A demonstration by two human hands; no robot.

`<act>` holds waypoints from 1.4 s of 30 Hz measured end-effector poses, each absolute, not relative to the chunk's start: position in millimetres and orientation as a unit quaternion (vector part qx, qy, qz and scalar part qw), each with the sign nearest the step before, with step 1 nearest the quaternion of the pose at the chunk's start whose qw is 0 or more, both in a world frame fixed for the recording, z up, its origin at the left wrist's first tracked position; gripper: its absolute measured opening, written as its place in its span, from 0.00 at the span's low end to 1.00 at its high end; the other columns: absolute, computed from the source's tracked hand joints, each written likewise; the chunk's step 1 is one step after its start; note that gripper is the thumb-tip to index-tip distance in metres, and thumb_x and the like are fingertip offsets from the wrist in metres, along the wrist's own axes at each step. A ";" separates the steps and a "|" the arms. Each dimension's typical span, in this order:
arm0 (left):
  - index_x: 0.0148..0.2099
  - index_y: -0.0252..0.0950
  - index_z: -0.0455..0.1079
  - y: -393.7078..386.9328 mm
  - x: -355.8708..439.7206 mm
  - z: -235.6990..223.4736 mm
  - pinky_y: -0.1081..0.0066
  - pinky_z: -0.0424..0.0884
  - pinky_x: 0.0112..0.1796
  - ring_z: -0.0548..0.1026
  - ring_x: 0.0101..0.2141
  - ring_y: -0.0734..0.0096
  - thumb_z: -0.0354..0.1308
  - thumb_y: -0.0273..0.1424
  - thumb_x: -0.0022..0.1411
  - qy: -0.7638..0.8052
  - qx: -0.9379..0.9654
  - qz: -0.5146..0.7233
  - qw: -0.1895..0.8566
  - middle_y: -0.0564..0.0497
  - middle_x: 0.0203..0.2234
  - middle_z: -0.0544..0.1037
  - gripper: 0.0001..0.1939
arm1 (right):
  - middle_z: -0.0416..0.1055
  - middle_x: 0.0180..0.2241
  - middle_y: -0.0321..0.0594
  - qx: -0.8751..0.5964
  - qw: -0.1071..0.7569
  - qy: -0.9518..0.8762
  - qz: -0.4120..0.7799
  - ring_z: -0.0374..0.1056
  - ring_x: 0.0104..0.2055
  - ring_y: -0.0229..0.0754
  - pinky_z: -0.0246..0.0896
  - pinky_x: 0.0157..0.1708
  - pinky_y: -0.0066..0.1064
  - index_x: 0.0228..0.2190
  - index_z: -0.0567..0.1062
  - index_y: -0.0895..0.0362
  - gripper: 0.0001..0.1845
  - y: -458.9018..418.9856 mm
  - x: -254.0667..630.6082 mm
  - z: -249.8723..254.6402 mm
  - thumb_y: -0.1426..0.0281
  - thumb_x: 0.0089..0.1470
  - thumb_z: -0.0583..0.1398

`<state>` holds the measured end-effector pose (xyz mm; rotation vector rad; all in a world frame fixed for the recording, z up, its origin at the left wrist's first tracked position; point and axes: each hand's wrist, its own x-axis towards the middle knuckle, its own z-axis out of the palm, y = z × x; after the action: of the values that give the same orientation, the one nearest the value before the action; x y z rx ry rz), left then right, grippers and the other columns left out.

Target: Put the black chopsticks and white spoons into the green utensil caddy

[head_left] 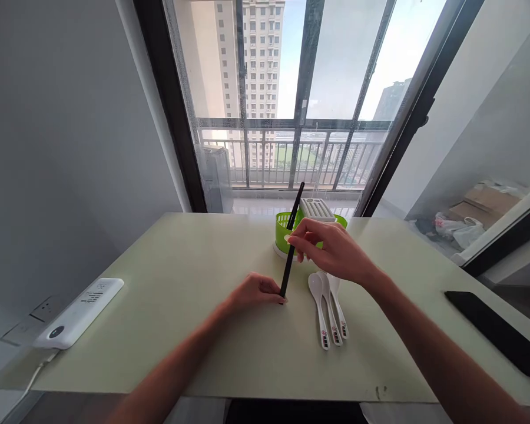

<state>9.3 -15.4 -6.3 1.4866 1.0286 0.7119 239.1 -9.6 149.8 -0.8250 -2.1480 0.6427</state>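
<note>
Black chopsticks (287, 271) stand tilted over the table, held at both ends. My left hand (257, 290) pinches their lower end close to the tabletop. Higher up, my right hand (324, 244) grips the upper end between thumb and fingers. Behind my right hand is a green basket-like utensil holder (283, 237) on a white base, partly hidden by that hand. More black chopsticks (295, 206) lean in its left part, and a white slotted piece (318, 209) sits at its top. Several white spoons (322, 306) lie fanned out below my right hand.
A white power strip (82, 312) with a cable lies at the table's left edge. Toward the right edge rests a flat black object (497, 330). Beyond the pale table (181, 253) is a glass sliding door; cardboard and plastic bags (468, 229) are piled at right.
</note>
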 end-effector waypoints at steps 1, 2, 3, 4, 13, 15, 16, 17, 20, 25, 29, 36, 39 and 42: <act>0.35 0.34 0.81 -14.6 9.4 -8.1 0.63 0.77 0.44 0.83 0.40 0.57 0.75 0.43 0.47 0.449 0.625 0.307 0.560 0.47 0.36 0.86 0.19 | 0.76 0.23 0.33 -0.323 0.369 -0.838 0.242 0.74 0.25 0.39 0.67 0.29 0.30 0.32 0.72 0.54 0.15 -7.7 240.9 154.1 0.57 0.65 0.59; 0.37 0.34 0.81 -13.7 9.2 -9.7 0.63 0.77 0.44 0.83 0.40 0.57 0.75 0.43 0.47 0.458 0.618 0.316 0.555 0.46 0.36 0.86 0.19 | 0.76 0.23 0.34 -0.324 0.375 -0.836 0.236 0.74 0.25 0.39 0.67 0.29 0.30 0.32 0.72 0.54 0.16 -5.2 243.4 160.0 0.56 0.65 0.59; 0.38 0.34 0.81 -12.5 9.0 -11.2 0.63 0.77 0.45 0.83 0.41 0.57 0.74 0.43 0.48 0.462 0.612 0.327 0.553 0.46 0.37 0.86 0.20 | 0.76 0.23 0.34 -0.323 0.387 -0.832 0.232 0.74 0.25 0.39 0.67 0.29 0.31 0.32 0.72 0.54 0.17 -2.1 246.4 167.5 0.54 0.65 0.59; 0.40 0.33 0.81 -11.0 8.5 -12.6 0.63 0.76 0.46 0.83 0.41 0.57 0.74 0.43 0.49 0.462 0.607 0.339 0.551 0.45 0.38 0.85 0.21 | 0.75 0.23 0.34 -0.318 0.405 -0.826 0.231 0.73 0.24 0.39 0.68 0.28 0.31 0.32 0.72 0.54 0.18 1.5 249.9 176.5 0.53 0.64 0.60; 0.46 0.32 0.77 2.1 3.8 -28.2 0.72 0.73 0.30 0.79 0.28 0.70 0.71 0.45 0.54 0.437 0.635 0.374 0.515 0.48 0.29 0.82 0.24 | 0.71 0.25 0.34 -0.295 0.578 -0.755 0.090 0.71 0.22 0.38 0.67 0.23 0.33 0.31 0.72 0.52 0.17 53.9 267.3 240.3 0.53 0.61 0.63; 0.45 0.33 0.77 1.8 3.8 -28.6 0.73 0.72 0.29 0.79 0.28 0.71 0.70 0.45 0.54 0.440 0.643 0.367 0.509 0.49 0.28 0.81 0.23 | 0.71 0.24 0.33 -0.311 0.565 -0.760 0.075 0.72 0.22 0.38 0.66 0.22 0.32 0.31 0.72 0.52 0.16 71.2 263.7 235.1 0.53 0.62 0.62; 0.44 0.33 0.77 1.2 3.8 -27.9 0.73 0.72 0.29 0.79 0.27 0.71 0.70 0.46 0.55 0.441 0.644 0.365 0.508 0.50 0.28 0.80 0.23 | 0.72 0.24 0.33 -0.320 0.555 -0.764 0.073 0.72 0.21 0.38 0.66 0.22 0.31 0.31 0.72 0.52 0.16 80.6 261.2 230.2 0.53 0.62 0.62; 0.44 0.34 0.77 0.4 3.8 -27.0 0.73 0.72 0.29 0.78 0.27 0.71 0.70 0.46 0.55 0.443 0.644 0.363 0.507 0.50 0.27 0.80 0.23 | 0.73 0.25 0.33 -0.326 0.543 -0.770 0.076 0.72 0.21 0.38 0.66 0.22 0.31 0.31 0.72 0.52 0.16 90.4 258.5 224.1 0.54 0.62 0.62; 0.43 0.34 0.77 -2.1 3.6 -24.3 0.72 0.72 0.30 0.78 0.27 0.71 0.68 0.47 0.56 0.446 0.647 0.359 0.504 0.50 0.28 0.80 0.22 | 0.75 0.27 0.35 -0.350 0.503 -0.783 0.109 0.72 0.21 0.37 0.67 0.22 0.29 0.31 0.73 0.53 0.14 119.6 249.9 202.2 0.57 0.63 0.61; 0.42 0.34 0.77 -3.2 3.6 -25.3 0.72 0.72 0.30 0.78 0.27 0.72 0.68 0.47 0.57 0.449 0.651 0.351 0.501 0.50 0.28 0.79 0.21 | 0.78 0.31 0.40 -0.388 0.432 -0.792 0.186 0.74 0.22 0.37 0.66 0.20 0.26 0.32 0.74 0.56 0.13 159.3 238.6 170.3 0.59 0.63 0.61; 0.41 0.34 0.77 -2.8 4.5 -25.0 0.72 0.73 0.31 0.77 0.27 0.72 0.68 0.47 0.57 0.452 0.650 0.350 0.501 0.51 0.27 0.79 0.20 | 0.79 0.30 0.41 -0.403 0.409 -0.792 0.206 0.74 0.21 0.37 0.66 0.20 0.25 0.32 0.74 0.57 0.15 177.6 233.7 156.1 0.58 0.62 0.62; 0.41 0.34 0.77 -2.0 4.2 -25.7 0.73 0.72 0.31 0.77 0.28 0.72 0.67 0.48 0.56 0.456 0.651 0.341 0.503 0.50 0.28 0.79 0.21 | 0.81 0.30 0.43 -0.432 0.389 -0.787 0.205 0.74 0.21 0.36 0.65 0.20 0.24 0.34 0.74 0.58 0.15 186.2 229.2 149.0 0.59 0.63 0.61; 0.42 0.35 0.77 -1.3 3.5 -27.5 0.72 0.72 0.32 0.77 0.28 0.72 0.67 0.48 0.56 0.459 0.652 0.337 0.500 0.50 0.29 0.79 0.22 | 0.81 0.31 0.43 -0.447 0.404 -0.779 0.174 0.72 0.19 0.35 0.66 0.22 0.26 0.41 0.75 0.60 0.14 183.8 229.4 153.5 0.61 0.63 0.62; 0.42 0.35 0.77 -1.0 3.3 -28.2 0.73 0.72 0.31 0.77 0.28 0.72 0.66 0.48 0.57 0.459 0.652 0.337 0.501 0.50 0.29 0.79 0.21 | 0.82 0.34 0.44 -0.453 0.432 -0.767 0.143 0.73 0.20 0.35 0.67 0.25 0.27 0.49 0.72 0.61 0.19 172.7 231.9 160.8 0.60 0.64 0.61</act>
<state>3.3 -1.0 -28.2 1.5761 1.1092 0.8137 231.9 172.7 160.8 -1.1300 -1.9113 0.3561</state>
